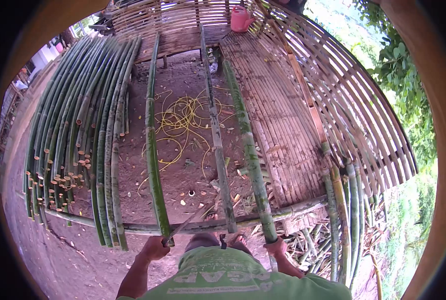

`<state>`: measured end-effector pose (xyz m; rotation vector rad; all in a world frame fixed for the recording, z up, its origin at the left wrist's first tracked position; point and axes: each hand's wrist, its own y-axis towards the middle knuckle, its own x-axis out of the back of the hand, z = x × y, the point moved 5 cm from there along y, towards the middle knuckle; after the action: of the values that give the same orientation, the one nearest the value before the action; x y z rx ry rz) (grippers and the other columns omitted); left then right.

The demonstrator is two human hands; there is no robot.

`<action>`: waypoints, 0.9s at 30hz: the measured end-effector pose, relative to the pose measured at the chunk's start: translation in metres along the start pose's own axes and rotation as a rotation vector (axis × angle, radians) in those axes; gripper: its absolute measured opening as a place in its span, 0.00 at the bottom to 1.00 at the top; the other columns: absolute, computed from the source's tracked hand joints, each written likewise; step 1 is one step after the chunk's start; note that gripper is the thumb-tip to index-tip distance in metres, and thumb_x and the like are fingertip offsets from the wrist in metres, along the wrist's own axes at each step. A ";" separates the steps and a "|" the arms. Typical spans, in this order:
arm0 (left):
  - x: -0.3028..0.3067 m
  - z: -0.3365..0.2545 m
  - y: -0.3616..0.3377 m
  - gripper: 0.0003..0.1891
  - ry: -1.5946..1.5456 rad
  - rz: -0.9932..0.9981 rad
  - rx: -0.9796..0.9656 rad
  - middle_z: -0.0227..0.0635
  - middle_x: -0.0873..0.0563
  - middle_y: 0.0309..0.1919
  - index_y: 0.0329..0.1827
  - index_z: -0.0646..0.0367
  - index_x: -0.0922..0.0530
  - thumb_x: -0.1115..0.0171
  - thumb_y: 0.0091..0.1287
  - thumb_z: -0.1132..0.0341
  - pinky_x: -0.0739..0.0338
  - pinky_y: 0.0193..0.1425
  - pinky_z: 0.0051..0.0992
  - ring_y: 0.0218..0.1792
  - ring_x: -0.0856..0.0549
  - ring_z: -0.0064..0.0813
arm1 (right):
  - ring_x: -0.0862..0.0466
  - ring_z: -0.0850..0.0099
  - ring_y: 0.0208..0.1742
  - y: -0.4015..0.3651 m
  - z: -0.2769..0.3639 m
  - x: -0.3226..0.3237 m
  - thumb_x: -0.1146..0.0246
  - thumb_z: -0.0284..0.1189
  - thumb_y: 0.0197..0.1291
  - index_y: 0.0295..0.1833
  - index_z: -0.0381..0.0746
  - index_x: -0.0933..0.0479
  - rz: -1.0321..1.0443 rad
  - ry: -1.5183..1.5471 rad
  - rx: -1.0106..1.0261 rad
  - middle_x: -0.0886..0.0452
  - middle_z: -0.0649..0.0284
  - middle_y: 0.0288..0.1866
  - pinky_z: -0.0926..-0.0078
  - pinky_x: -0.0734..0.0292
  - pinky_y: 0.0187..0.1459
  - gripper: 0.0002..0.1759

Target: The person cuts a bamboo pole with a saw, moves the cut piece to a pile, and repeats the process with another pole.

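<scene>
My left hand [154, 248] is closed around the handle of what looks like a machete [185, 222], its long narrow blade pointing forward and right. Close beside that hand is the lower end of a green bamboo pole [155, 182]. My right hand [276, 247] grips the near end of a thicker green bamboo pole [253, 160], which slants away from me. Between these two lies a greyish bamboo pole [216, 130]. All three rest near their close ends across a horizontal bamboo crossbar [248, 218].
Many cut bamboo poles [83, 110] are stacked at left. A slatted bamboo bench [273, 105] and railing [363, 90] run along the right, with a pink watering can [240, 19] at the back. Yellow rope [185, 115] lies coiled on the dirt. Bamboo scraps [315, 245] lie at lower right.
</scene>
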<state>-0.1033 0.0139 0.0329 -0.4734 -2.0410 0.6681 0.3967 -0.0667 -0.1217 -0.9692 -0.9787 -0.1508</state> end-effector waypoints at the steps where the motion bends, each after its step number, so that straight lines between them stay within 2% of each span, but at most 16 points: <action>1: -0.010 0.014 0.004 0.10 -0.024 -0.028 -0.004 0.46 0.18 0.24 0.27 0.62 0.23 0.35 0.49 0.64 0.23 0.35 0.38 0.27 0.17 0.43 | 0.16 0.57 0.51 0.009 -0.009 -0.011 0.26 0.47 0.28 0.53 0.39 0.21 -0.011 0.006 -0.012 0.16 0.51 0.47 0.62 0.22 0.55 0.41; 2: -0.019 0.015 0.006 0.10 -0.054 -0.028 0.005 0.46 0.18 0.23 0.27 0.62 0.23 0.35 0.49 0.64 0.23 0.35 0.38 0.27 0.17 0.43 | 0.16 0.58 0.52 0.019 -0.013 -0.018 0.24 0.48 0.26 0.52 0.41 0.20 -0.020 0.014 -0.020 0.16 0.52 0.47 0.63 0.23 0.56 0.41; 5: -0.019 0.012 -0.002 0.10 -0.079 0.000 0.041 0.46 0.17 0.24 0.26 0.61 0.22 0.35 0.49 0.63 0.23 0.36 0.38 0.28 0.17 0.43 | 0.16 0.59 0.51 0.024 0.032 0.000 0.26 0.46 0.28 0.49 0.37 0.19 0.004 -0.001 -0.019 0.15 0.50 0.46 0.63 0.22 0.55 0.38; 7: -0.026 0.020 -0.002 0.09 -0.059 0.007 0.037 0.46 0.17 0.24 0.26 0.60 0.22 0.35 0.50 0.63 0.22 0.37 0.38 0.29 0.16 0.44 | 0.15 0.57 0.48 0.028 0.071 0.015 0.27 0.47 0.26 0.47 0.34 0.18 -0.020 0.079 0.041 0.15 0.49 0.45 0.63 0.22 0.53 0.39; 8: -0.028 0.024 -0.001 0.09 -0.052 0.008 0.032 0.46 0.17 0.24 0.26 0.60 0.22 0.36 0.50 0.63 0.22 0.37 0.38 0.29 0.16 0.45 | 0.15 0.57 0.48 0.037 0.090 0.021 0.27 0.47 0.27 0.47 0.34 0.18 -0.037 0.022 0.037 0.15 0.50 0.45 0.62 0.22 0.53 0.38; 9: -0.028 0.025 -0.002 0.09 -0.030 0.025 0.051 0.47 0.16 0.25 0.26 0.59 0.22 0.35 0.50 0.63 0.21 0.39 0.38 0.31 0.16 0.46 | 0.14 0.58 0.47 0.040 0.115 0.036 0.26 0.45 0.29 0.47 0.32 0.18 0.015 0.075 0.076 0.15 0.46 0.43 0.63 0.20 0.50 0.37; 11: -0.029 0.031 -0.006 0.09 -0.048 0.024 0.070 0.47 0.16 0.24 0.26 0.58 0.22 0.35 0.51 0.63 0.21 0.39 0.38 0.30 0.16 0.46 | 0.14 0.59 0.46 0.061 0.154 0.049 0.25 0.45 0.28 0.47 0.30 0.18 -0.078 0.036 0.121 0.15 0.46 0.43 0.64 0.20 0.50 0.38; 15: -0.031 0.036 -0.013 0.09 -0.112 -0.025 0.066 0.45 0.17 0.22 0.25 0.58 0.22 0.33 0.50 0.62 0.21 0.36 0.38 0.27 0.16 0.45 | 0.14 0.60 0.44 0.127 0.233 0.074 0.24 0.44 0.27 0.45 0.28 0.18 -0.008 0.191 0.227 0.15 0.46 0.42 0.66 0.19 0.49 0.38; 17: -0.043 0.042 -0.011 0.11 -0.123 -0.048 0.053 0.46 0.17 0.22 0.25 0.59 0.23 0.33 0.50 0.61 0.21 0.37 0.38 0.27 0.16 0.44 | 0.15 0.56 0.49 0.154 0.304 0.108 0.25 0.46 0.29 0.47 0.32 0.18 -0.116 0.096 0.321 0.16 0.46 0.46 0.60 0.20 0.51 0.38; 18: -0.043 0.036 -0.012 0.11 -0.181 -0.047 0.044 0.46 0.17 0.22 0.25 0.59 0.22 0.33 0.50 0.61 0.21 0.37 0.38 0.27 0.16 0.44 | 0.17 0.54 0.53 0.156 0.343 0.134 0.27 0.47 0.34 0.52 0.32 0.21 -0.231 0.121 0.318 0.18 0.44 0.50 0.58 0.22 0.55 0.39; 19: -0.044 0.030 -0.009 0.12 -0.166 -0.037 0.049 0.46 0.17 0.22 0.25 0.59 0.23 0.33 0.50 0.60 0.21 0.37 0.38 0.27 0.16 0.44 | 0.20 0.51 0.56 0.192 0.372 0.143 0.30 0.46 0.39 0.59 0.32 0.26 -0.448 0.227 0.483 0.19 0.44 0.52 0.57 0.26 0.58 0.41; 20: -0.045 0.023 -0.007 0.12 -0.151 -0.026 0.056 0.46 0.17 0.22 0.25 0.59 0.23 0.33 0.50 0.60 0.21 0.37 0.38 0.27 0.16 0.44 | 0.17 0.56 0.47 0.202 0.404 0.167 0.28 0.41 0.37 0.55 0.36 0.23 -0.596 0.237 0.620 0.17 0.51 0.44 0.61 0.21 0.48 0.36; 21: -0.044 0.018 -0.004 0.12 -0.153 -0.032 0.023 0.46 0.17 0.22 0.25 0.60 0.23 0.33 0.50 0.60 0.21 0.37 0.38 0.27 0.16 0.45 | 0.17 0.57 0.44 0.210 0.429 0.185 0.30 0.39 0.41 0.53 0.35 0.24 -0.695 0.423 0.624 0.17 0.53 0.40 0.62 0.22 0.47 0.32; 23: -0.045 0.007 0.008 0.12 -0.160 -0.036 -0.048 0.47 0.17 0.23 0.25 0.60 0.23 0.33 0.50 0.60 0.21 0.37 0.38 0.27 0.16 0.45 | 0.16 0.59 0.43 0.165 0.463 0.223 0.31 0.36 0.45 0.53 0.35 0.24 -0.581 0.537 0.734 0.17 0.53 0.38 0.62 0.22 0.46 0.28; 26: -0.053 -0.002 0.031 0.12 -0.184 -0.051 -0.010 0.44 0.18 0.21 0.26 0.61 0.22 0.33 0.49 0.61 0.21 0.34 0.37 0.25 0.16 0.41 | 0.17 0.58 0.47 0.111 0.450 0.225 0.29 0.36 0.46 0.55 0.35 0.25 -0.457 0.364 0.841 0.17 0.52 0.44 0.62 0.22 0.50 0.30; 27: -0.063 0.002 0.042 0.11 -0.253 -0.071 0.057 0.43 0.18 0.20 0.26 0.61 0.22 0.34 0.50 0.61 0.21 0.33 0.37 0.24 0.16 0.39 | 0.18 0.57 0.54 0.103 0.428 0.215 0.27 0.38 0.46 0.59 0.35 0.26 -0.426 0.287 0.940 0.18 0.50 0.51 0.62 0.24 0.55 0.34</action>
<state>-0.0696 0.0103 -0.0352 -0.2929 -2.2574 0.7722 0.3039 0.3784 0.0593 0.1268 -0.8342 -0.1548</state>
